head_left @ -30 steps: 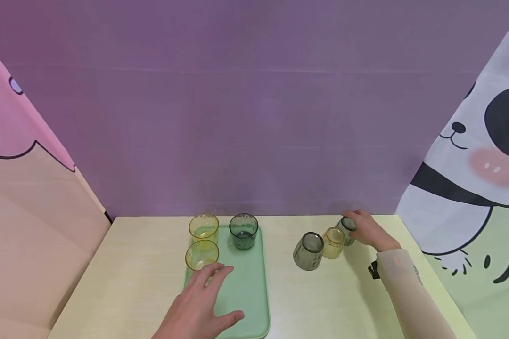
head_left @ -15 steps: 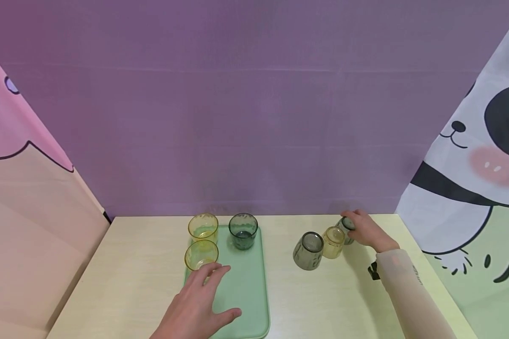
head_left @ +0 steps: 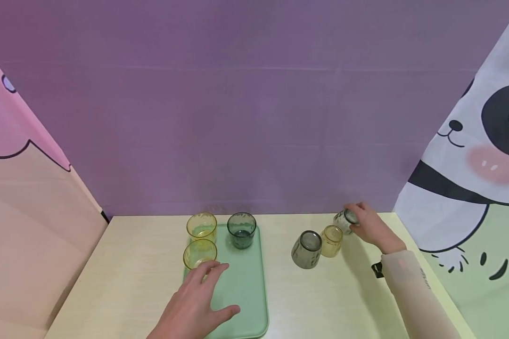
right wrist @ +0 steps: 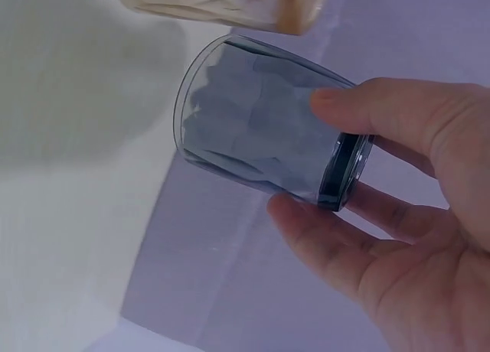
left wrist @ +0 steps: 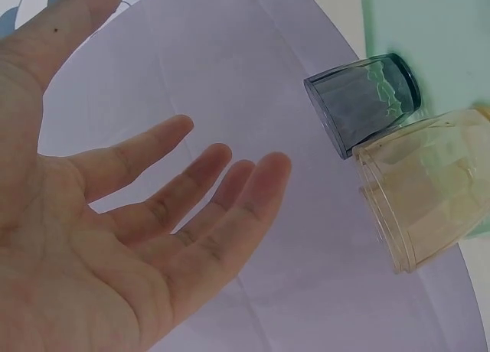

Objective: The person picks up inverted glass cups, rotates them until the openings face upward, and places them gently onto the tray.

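Near the table's back right, my right hand grips a dark glass cup around its base end, thumb on one side and fingers on the other. The cup leans, its rim toward the left. Beside it an upside-down yellow glass stands on the table, and an upside-down grey glass is left of that. Over the green tray hovers my left hand, fingers spread and holding nothing. Just beyond its fingertips are two upright yellow glasses; a dark upright glass stands right of them.
A purple cloth rises behind the table's back edge. Panels with cartoon animals stand at both sides, a panda on the right. Pale tabletop lies between the tray and the upside-down glasses.
The dark glass in my right hand has gone from upside down to tilted, and the hand has risen slightly. My left hand stays nearly where it was.
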Motion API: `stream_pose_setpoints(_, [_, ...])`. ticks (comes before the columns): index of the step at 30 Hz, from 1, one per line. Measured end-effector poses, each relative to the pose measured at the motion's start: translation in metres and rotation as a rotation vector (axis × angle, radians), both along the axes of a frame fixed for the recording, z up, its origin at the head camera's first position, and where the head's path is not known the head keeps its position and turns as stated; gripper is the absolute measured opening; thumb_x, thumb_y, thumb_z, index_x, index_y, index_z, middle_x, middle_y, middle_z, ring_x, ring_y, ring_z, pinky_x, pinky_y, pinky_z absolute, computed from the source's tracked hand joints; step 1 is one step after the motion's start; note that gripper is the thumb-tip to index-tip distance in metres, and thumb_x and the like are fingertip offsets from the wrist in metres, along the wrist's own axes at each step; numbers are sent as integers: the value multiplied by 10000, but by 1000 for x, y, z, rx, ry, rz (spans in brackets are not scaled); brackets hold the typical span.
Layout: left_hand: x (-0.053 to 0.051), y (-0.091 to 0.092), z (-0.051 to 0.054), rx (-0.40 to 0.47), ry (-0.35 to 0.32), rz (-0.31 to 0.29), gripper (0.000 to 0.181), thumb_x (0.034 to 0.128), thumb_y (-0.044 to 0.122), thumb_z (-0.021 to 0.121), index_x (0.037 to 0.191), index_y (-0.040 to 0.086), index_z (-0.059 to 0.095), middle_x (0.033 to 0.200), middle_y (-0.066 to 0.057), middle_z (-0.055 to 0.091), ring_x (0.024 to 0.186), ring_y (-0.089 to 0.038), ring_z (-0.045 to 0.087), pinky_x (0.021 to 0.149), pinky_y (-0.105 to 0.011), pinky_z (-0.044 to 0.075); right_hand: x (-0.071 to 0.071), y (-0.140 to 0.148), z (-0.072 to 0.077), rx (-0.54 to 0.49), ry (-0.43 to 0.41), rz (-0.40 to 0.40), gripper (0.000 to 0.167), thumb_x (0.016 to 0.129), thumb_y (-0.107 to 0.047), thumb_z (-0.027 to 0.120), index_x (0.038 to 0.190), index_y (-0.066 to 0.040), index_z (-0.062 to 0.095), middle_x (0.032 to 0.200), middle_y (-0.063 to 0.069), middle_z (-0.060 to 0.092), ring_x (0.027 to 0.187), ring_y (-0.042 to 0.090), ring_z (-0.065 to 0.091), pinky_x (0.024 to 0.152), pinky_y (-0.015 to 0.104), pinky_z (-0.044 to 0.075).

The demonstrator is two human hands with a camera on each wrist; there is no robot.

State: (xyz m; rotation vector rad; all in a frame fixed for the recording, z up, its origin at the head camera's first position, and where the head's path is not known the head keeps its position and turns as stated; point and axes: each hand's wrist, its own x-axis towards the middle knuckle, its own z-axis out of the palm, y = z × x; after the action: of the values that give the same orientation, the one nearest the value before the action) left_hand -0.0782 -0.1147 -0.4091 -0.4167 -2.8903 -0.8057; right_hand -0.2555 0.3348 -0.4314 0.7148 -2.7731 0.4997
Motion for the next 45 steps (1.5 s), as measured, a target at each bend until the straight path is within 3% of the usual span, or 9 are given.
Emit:
stream_pose_setpoints(10, [-1, 0, 0, -7, 12, 1, 747, 711, 453, 882, 1351, 212, 581, 1355, 71, 495, 1212, -210, 507, 737, -454, 534, 8, -6, 15, -38, 58, 24, 576, 752, 144, 757, 1280, 87, 535, 1088, 328, 527, 984, 474, 541, 801, 596, 491])
stream_pose_setpoints(21, [-2, -1, -2, 1, 6, 8, 749, 710, 452, 883, 1352, 211, 581, 1367, 43, 494, 1220, -209, 509, 754, -461, 536, 19, -9, 32, -37, 69, 34, 580, 754, 134, 755, 1292, 84, 545, 1114, 315, 538, 1004, 457, 550, 819, 579, 496])
stream_pose_setpoints(30, [-1, -1, -1, 11, -20, 16, 755, 711, 454, 884, 1363, 218, 583, 1359, 73, 485, 1218, -198, 501, 760, -450, 531, 40, -21, 52, -25, 84, 90, 588, 776, 90, 783, 1315, 38, 552, 1158, 242, 550, 1048, 397, 553, 815, 536, 515])
stream_pose_setpoints(38, [-1, -2, -1, 19, -29, 17, 755, 715, 461, 881, 1365, 216, 583, 1371, 72, 481, 1219, -201, 500, 773, -446, 529, 59, -34, 60, -68, 169, 133, 631, 736, 95, 818, 1308, -3, 572, 1153, 160, 563, 1019, 305, 568, 789, 473, 517])
stream_pose_setpoints(45, [-1, -2, -2, 38, 2, 23, 747, 720, 440, 885, 1361, 202, 585, 1369, 37, 495, 1209, -208, 521, 863, -428, 526, 72, -37, 61, -192, 74, 136, 656, 774, 82, 798, 1366, -63, 556, 1237, 96, 539, 1093, 267, 577, 754, 403, 593])
